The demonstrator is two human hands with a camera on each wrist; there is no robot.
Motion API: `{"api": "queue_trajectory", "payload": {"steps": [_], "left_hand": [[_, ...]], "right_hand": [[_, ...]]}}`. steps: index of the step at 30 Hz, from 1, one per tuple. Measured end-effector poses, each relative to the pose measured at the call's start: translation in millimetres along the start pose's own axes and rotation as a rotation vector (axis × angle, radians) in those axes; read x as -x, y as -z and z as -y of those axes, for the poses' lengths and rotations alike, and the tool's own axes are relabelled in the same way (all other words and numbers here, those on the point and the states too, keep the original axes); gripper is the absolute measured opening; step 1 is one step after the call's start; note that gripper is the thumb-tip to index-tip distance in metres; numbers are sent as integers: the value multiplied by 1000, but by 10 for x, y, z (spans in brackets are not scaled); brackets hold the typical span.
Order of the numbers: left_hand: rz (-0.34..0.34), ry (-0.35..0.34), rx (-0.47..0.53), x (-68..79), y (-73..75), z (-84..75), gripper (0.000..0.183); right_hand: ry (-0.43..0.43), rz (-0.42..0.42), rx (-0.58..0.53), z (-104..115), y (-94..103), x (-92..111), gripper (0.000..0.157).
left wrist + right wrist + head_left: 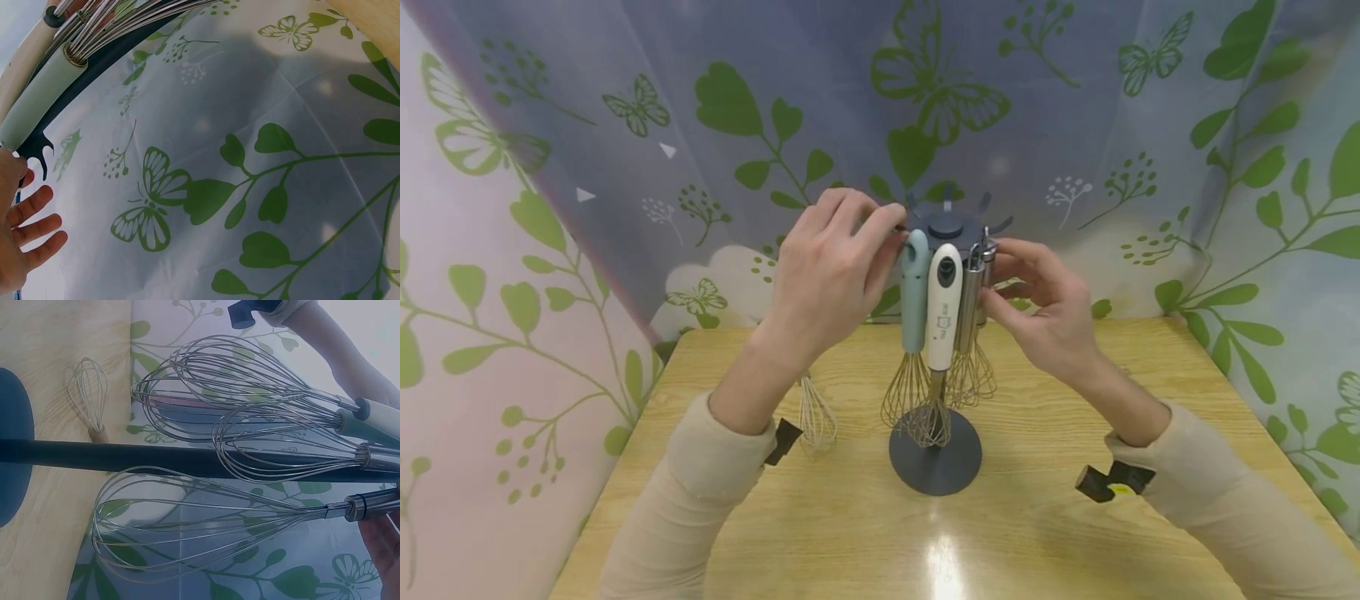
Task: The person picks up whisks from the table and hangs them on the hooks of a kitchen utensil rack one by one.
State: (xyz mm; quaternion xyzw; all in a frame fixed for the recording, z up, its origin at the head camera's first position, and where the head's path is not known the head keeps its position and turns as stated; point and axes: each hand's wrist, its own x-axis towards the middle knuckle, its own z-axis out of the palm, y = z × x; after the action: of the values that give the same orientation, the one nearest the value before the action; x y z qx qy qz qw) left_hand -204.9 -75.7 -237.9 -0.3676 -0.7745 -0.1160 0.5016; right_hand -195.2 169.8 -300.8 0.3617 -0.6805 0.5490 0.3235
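A dark whisk stand (946, 225) with a ring of hooks rises from a round base. On it hang a light green-handled whisk (913, 304), a white-handled whisk (944, 308) and steel-handled whisks, one of them the front steel whisk (970, 308). My left hand (838, 258) pinches the rack's edge with thumb and index finger, right beside the green handle's top; in the left wrist view its other fingers (39, 231) are spread. My right hand (1048, 304) pinches the rear steel whisk (369, 504) by its handle, thumb in front and fingers partly hidden behind.
On the wooden table (1037, 533), a small whisk with a wooden handle (94, 400) lies to the left of the stand, partly behind my left wrist in the head view. A printed curtain (820, 83) with leaves and butterflies hangs behind the table.
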Motion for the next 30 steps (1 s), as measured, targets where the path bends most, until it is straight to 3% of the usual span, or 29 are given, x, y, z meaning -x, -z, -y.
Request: {"api": "queue_trajectory", "payload": {"steps": [18,24,30], "left_hand": [[0,5,8,5,8,1,19],[-1,1,7,-6,13,-2,20],[-1,-1,10,-4,11,4,20]], "right_hand": [[12,9,18,-28,5,6,46],[42,41,43,-61,54,-6,33],[59,53,20,-17,99,-45,35]]}}
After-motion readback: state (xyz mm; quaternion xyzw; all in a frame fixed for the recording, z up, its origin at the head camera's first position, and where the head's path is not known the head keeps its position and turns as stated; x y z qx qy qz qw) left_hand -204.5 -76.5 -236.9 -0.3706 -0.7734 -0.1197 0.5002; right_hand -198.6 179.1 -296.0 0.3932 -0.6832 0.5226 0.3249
